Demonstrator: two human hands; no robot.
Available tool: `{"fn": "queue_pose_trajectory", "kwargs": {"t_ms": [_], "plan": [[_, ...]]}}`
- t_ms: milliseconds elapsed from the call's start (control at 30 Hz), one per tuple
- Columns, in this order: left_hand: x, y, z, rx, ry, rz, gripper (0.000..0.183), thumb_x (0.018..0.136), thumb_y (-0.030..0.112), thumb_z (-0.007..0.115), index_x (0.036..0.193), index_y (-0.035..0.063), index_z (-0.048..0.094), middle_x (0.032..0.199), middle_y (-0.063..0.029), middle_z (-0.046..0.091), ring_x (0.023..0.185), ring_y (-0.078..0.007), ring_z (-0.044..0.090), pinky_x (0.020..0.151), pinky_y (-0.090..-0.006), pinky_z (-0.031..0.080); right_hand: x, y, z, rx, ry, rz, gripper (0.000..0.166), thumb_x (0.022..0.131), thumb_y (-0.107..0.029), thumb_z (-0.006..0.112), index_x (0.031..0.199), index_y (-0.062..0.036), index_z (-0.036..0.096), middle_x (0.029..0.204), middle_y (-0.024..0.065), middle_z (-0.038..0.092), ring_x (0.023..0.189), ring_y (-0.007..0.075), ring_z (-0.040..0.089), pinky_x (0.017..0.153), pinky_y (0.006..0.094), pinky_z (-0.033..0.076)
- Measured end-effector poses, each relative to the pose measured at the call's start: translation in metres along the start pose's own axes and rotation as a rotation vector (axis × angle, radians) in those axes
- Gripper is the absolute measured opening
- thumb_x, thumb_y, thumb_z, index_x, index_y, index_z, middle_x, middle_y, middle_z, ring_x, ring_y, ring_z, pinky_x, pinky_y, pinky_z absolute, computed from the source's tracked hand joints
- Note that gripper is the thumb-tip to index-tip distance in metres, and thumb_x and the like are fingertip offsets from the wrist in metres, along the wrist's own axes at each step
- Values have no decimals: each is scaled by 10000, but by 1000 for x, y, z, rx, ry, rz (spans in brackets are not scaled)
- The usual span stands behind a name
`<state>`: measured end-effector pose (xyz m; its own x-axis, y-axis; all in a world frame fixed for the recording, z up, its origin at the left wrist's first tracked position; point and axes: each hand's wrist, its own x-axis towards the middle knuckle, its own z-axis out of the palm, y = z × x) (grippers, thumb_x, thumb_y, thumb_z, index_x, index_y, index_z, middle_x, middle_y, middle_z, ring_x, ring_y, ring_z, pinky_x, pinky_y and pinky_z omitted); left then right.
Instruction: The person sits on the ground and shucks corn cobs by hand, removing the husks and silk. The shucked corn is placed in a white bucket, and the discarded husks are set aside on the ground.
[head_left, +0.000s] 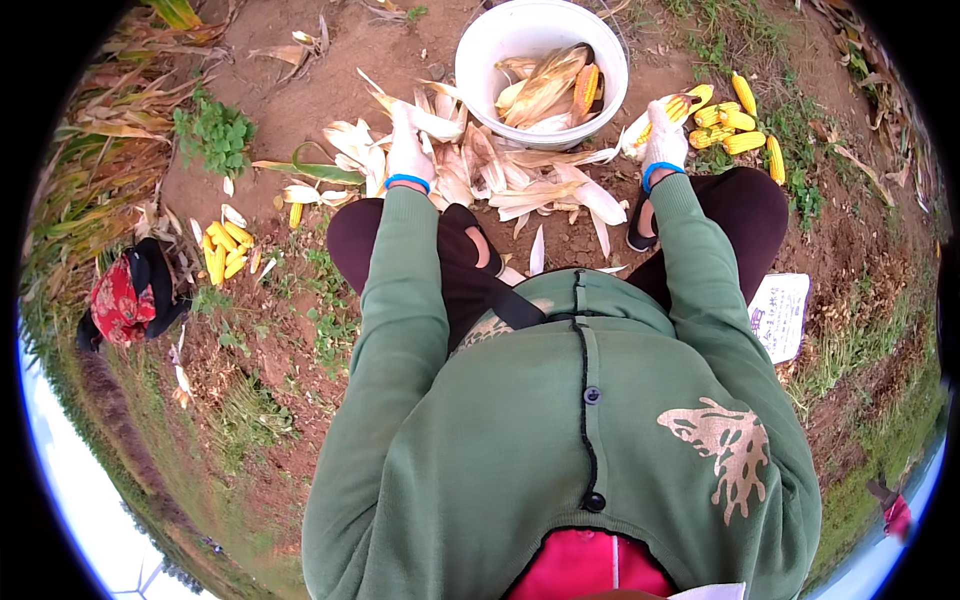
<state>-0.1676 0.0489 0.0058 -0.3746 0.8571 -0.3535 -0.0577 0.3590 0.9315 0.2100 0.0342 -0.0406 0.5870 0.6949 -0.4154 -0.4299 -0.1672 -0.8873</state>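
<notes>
My left hand, in a pale knit glove with a blue cuff, grips a dry corn husk left of the bucket. My right hand, gloved the same way, is closed around a partly husked ear of corn; yellow kernels show beside pale husk leaves. Its fingers hide part of the ear. Between my hands stands a white plastic bucket holding ears still in brown husk and one with orange-yellow kernels. Loose husks cover the soil before my feet.
Husked ears lie in a pile just beyond my right hand. Another pile of ears is at the left, near a red-and-black cloth bundle. A sack with writing lies by my right knee. Dry stalks line the left.
</notes>
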Motion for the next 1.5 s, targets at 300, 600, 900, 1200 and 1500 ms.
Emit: {"fn": "queue_pose_trajectory", "kwargs": {"t_ms": [300,600,900,1200,1500], "plan": [[34,19,-30,-961,118,-387,979,841,752,453,1379,-63,375,1423,-235,418,1298,-407,410,1106,-585,270,4,-9,-10,65,102,119,388,846,-312,723,1074,-30,585,867,79,614,684,216,630,573,381,537],[-16,17,24,-1067,-236,-332,923,859,754,424,1313,-49,446,1370,-246,438,1216,-434,477,1042,-601,367,-50,-44,15,397,-334,252,425,934,-297,604,1233,-21,483,1034,160,622,840,301,664,763,482,588],[-82,6,79,-992,-510,-532,984,853,802,324,1374,-26,429,1356,-225,490,1282,-373,433,1099,-486,327,-144,-36,39,91,-946,474,496,942,-311,580,1310,5,478,1024,165,684,805,197,691,643,293,592],[-93,-4,81,-870,-596,-585,985,876,782,297,1444,-21,328,1489,-216,344,1388,-350,323,1146,-493,245,-126,-36,24,30,-930,608,484,944,-298,567,1296,26,497,1073,192,676,906,263,697,752,350,594],[-73,-35,57,-558,-373,-604,941,882,751,378,1401,-35,370,1438,-208,399,1328,-340,370,1121,-471,274,-81,-60,-9,-423,-738,379,401,910,-306,594,1136,25,586,965,153,677,812,228,688,676,332,577]]}}
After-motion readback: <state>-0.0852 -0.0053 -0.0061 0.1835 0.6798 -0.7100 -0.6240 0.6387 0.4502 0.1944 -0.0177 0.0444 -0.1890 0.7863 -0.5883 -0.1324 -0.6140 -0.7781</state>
